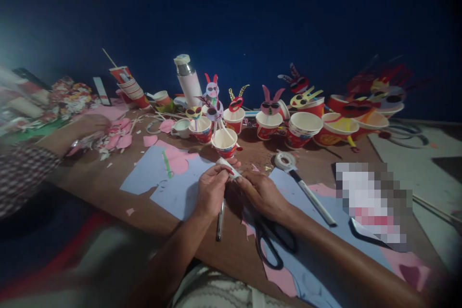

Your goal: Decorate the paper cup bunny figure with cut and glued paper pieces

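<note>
In front of the cups, my left hand (211, 190) and my right hand (265, 195) meet over a small white strip (226, 165), maybe paper. My left fingers pinch it from the left, and my right thumb and fingers press on its near end. A bit of red shows by the left fingertips. Under my left hand lies a pen (219, 224). Black-handled scissors (272, 250) rest below my right wrist, their blades hidden. A paper cup (224, 143) with a paper figure on white sticks (215, 110) stands just beyond my fingers.
Red paper cups (305, 130) holding paper faces line the back. Cut sheets (144, 168) lie left. A tape roll (285, 160), a white-and-black stick-shaped tool (314, 197) and a phone (368, 233) lie right. A thermos (189, 82) stands behind. Another person's arm (65, 139) reaches in from the left.
</note>
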`<state>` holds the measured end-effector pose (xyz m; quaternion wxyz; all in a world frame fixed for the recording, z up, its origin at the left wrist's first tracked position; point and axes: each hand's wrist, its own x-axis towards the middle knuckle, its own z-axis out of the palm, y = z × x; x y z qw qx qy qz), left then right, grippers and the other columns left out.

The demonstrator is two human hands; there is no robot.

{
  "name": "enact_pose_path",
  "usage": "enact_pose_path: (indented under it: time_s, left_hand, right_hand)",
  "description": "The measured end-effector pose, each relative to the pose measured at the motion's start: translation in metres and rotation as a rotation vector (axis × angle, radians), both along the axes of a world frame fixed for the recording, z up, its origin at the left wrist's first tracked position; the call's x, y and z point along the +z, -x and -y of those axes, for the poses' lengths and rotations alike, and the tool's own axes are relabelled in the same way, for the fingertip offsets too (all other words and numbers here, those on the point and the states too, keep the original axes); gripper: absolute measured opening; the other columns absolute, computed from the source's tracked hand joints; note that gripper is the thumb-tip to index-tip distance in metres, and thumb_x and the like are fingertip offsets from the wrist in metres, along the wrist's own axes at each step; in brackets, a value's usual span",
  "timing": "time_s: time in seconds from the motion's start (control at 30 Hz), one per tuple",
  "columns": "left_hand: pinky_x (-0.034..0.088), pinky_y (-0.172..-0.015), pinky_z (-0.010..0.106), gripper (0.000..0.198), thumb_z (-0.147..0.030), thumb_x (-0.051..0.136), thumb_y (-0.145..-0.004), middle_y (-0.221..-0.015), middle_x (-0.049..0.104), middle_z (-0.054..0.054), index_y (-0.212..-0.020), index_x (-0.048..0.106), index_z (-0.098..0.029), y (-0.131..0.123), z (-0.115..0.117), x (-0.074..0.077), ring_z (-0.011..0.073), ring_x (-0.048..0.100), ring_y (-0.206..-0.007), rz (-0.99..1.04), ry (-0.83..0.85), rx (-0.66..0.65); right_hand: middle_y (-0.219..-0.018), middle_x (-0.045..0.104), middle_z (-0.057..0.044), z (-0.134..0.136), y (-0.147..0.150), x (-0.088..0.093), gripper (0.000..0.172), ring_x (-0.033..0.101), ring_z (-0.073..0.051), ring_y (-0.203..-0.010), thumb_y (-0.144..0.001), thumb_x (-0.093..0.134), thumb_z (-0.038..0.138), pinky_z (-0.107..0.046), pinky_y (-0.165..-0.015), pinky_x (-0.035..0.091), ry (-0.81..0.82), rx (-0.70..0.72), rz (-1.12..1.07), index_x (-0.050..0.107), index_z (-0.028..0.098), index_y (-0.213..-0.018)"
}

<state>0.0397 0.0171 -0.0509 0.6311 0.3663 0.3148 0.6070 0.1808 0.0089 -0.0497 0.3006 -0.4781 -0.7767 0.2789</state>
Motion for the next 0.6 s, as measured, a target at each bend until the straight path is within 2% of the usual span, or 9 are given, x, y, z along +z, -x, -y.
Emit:
enact_pose_path:
  time_s: [0.13, 0.2, 0.3, 0.37, 0.43, 0.6]
  left_hand:
    - [0.044, -0.084, 0.033, 0.006, -0.02, 0.064, -0.071, -0.096, 0.067, 0.006, -0.075, 0.067, -0.017, -0.0012, 0.0006, -0.0005, 0.0212, 0.061, -0.094, 0.004, -0.001, 0.007]
    - [0.044, -0.084, 0.033, 0.006, -0.021, 0.065, -0.07, -0.097, 0.067, 0.006, -0.075, 0.067, -0.017, -0.0015, 0.0008, -0.0006, 0.0215, 0.061, -0.094, 0.006, 0.012, 0.002]
    - [0.045, -0.083, 0.033, 0.007, -0.021, 0.066, -0.07, -0.098, 0.066, 0.006, -0.075, 0.067, -0.017, -0.001, 0.0005, -0.0009, 0.022, 0.061, -0.095, 0.004, 0.037, -0.008]
    - [0.045, -0.083, 0.033, 0.007, -0.021, 0.065, -0.07, -0.097, 0.067, 0.006, -0.076, 0.067, -0.017, -0.0005, 0.0002, -0.0014, 0.0223, 0.061, -0.095, 0.001, 0.025, -0.014]
    - [0.044, -0.084, 0.033, 0.007, -0.02, 0.064, -0.071, -0.097, 0.066, 0.007, -0.076, 0.067, -0.016, -0.0003, 0.0001, -0.0016, 0.0225, 0.06, -0.095, 0.003, 0.005, -0.02]
    - [0.044, -0.084, 0.033, 0.006, -0.019, 0.063, -0.071, -0.097, 0.067, 0.007, -0.075, 0.067, -0.016, -0.0019, 0.0014, -0.0015, 0.023, 0.06, -0.096, -0.003, 0.003, -0.029]
  right_hand:
    - [-0.068, 0.059, -0.002, 0.0008, 0.0008, 0.0003, 0.022, 0.051, -0.018, -0.065, -0.081, 0.053, 0.039, -0.028, -0.063, 0.031, -0.08, -0.172, 0.113, 0.054, 0.019, -0.074]
    - [-0.069, 0.058, -0.002, 0.0014, 0.0008, 0.0008, 0.023, 0.05, -0.018, -0.067, -0.076, 0.059, 0.041, -0.028, -0.063, 0.031, -0.101, -0.217, 0.106, 0.054, 0.018, -0.076]
    - [-0.073, 0.059, -0.003, 0.0015, 0.0, 0.0019, 0.024, 0.051, -0.018, -0.07, -0.085, 0.048, 0.041, -0.028, -0.064, 0.033, -0.071, -0.125, 0.019, 0.055, 0.019, -0.079]
    - [-0.075, 0.06, -0.003, 0.0007, -0.0006, 0.0024, 0.029, 0.052, -0.017, -0.071, -0.092, 0.035, 0.035, -0.027, -0.066, 0.034, -0.048, -0.026, -0.043, 0.055, 0.019, -0.078]
    - [-0.076, 0.06, -0.003, -0.0001, -0.0008, 0.0025, 0.031, 0.052, -0.016, -0.071, -0.094, 0.032, 0.03, -0.027, -0.066, 0.034, -0.026, 0.021, -0.073, 0.055, 0.02, -0.076]
    - [-0.075, 0.06, -0.003, -0.0004, 0.0002, 0.0015, 0.017, 0.052, -0.018, -0.071, -0.084, 0.052, 0.033, -0.029, -0.066, 0.03, -0.121, -0.103, 0.131, 0.057, 0.019, -0.077]
